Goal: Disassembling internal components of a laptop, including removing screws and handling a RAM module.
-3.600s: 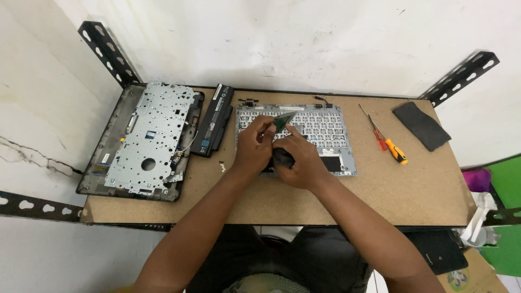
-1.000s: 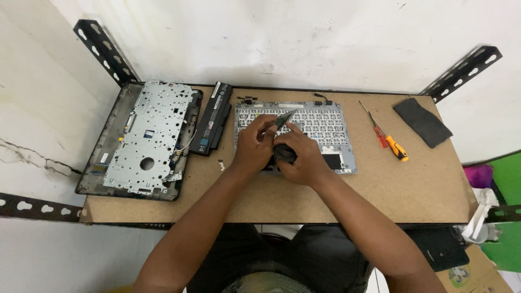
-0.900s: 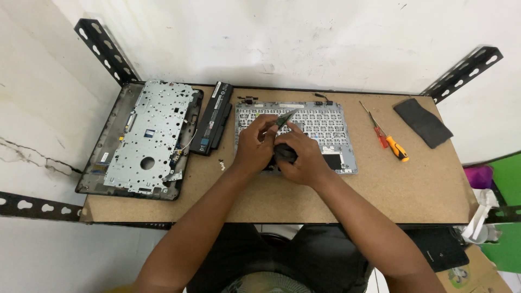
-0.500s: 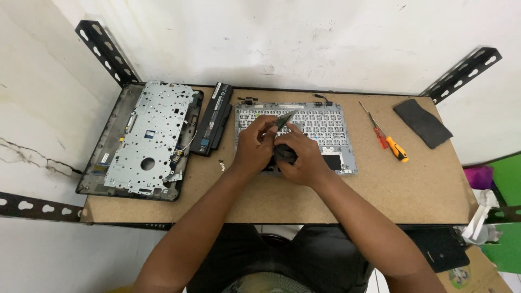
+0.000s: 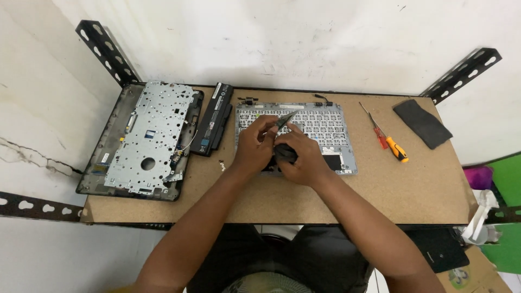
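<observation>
A silver laptop palmrest frame point(image 5: 331, 125) with a perforated keyboard plate lies at the middle of the brown table point(image 5: 423, 190). Both my hands are over its near left part. My left hand point(image 5: 254, 142) pinches a thin green circuit board point(image 5: 285, 118) that tilts upward to the right. My right hand point(image 5: 304, 156) is closed around a small dark part point(image 5: 284, 153) beside it, touching the left hand. What lies under the hands is hidden.
A laptop base with a silver metal plate point(image 5: 146, 138) lies at the left, a black battery point(image 5: 213, 118) beside it. Two screwdrivers point(image 5: 386, 137), one with an orange handle, lie right of the frame. A black cloth point(image 5: 422, 122) sits at the far right corner. A small screw point(image 5: 221, 164) is near my left wrist.
The green board in my left hand has tipped from facing the camera to edge-on. Both hands stay in the same place over the frame.
</observation>
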